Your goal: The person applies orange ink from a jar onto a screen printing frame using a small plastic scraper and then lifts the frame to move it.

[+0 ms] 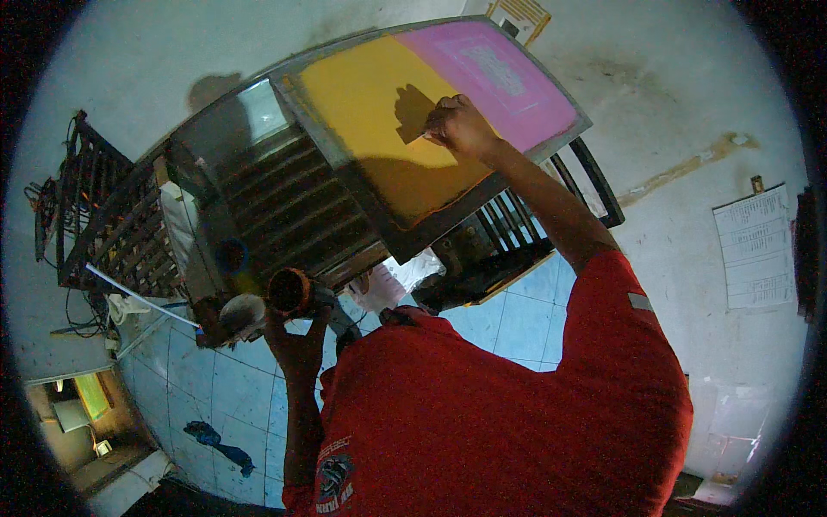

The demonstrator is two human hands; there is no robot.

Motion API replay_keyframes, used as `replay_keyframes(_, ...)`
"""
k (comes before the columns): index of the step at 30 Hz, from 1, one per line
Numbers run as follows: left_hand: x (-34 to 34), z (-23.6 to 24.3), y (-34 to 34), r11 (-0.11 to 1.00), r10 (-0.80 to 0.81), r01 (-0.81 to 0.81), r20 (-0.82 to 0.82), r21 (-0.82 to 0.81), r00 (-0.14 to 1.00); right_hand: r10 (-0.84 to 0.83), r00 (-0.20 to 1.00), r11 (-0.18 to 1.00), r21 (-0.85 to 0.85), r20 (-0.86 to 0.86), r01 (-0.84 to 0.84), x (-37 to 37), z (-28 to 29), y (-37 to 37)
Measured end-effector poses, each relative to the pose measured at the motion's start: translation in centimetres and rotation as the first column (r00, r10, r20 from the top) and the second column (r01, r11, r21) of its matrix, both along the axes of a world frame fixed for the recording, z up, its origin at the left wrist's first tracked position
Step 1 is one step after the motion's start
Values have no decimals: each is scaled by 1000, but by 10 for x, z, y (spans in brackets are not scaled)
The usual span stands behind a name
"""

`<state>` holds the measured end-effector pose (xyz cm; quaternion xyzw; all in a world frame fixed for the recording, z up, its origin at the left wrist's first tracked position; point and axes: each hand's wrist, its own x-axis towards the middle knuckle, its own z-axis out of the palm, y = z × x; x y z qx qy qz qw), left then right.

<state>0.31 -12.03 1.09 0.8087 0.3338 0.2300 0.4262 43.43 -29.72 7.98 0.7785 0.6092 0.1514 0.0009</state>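
Note:
A large flat framed screen (362,95) leans at the upper middle, its face part yellow and part pink, with a grey border. My right hand (461,127) is closed at the yellow part near the pink edge. Its fingers pinch something small and thin, too dark to make out, and the hand's shadow falls on the yellow beside it. Low on the left, my left hand (297,340) is wrapped round a round, open-topped container (289,293) with an orange-brown inside. The container is held below the screen, clear of it.
Dark wooden slats (284,194) stand beside and beneath the screen. A rack (95,164) with tangled cables is at the far left. A white cup-like thing (243,312) sits beside my left hand. Dark cloth (220,446) lies on the blue tiled floor. Paper sheets (756,246) hang at right.

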Motion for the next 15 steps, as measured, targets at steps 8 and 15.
replay_keyframes(8,-5,-17,5,997,48,-45,-52,54,997,213,947,974,-19,-241,-224,19,15,-22)
replay_keyframes(15,-13,-28,10,989,43,-51,62,139,997,-22,999,989,144,-39,28,9,-7,12)
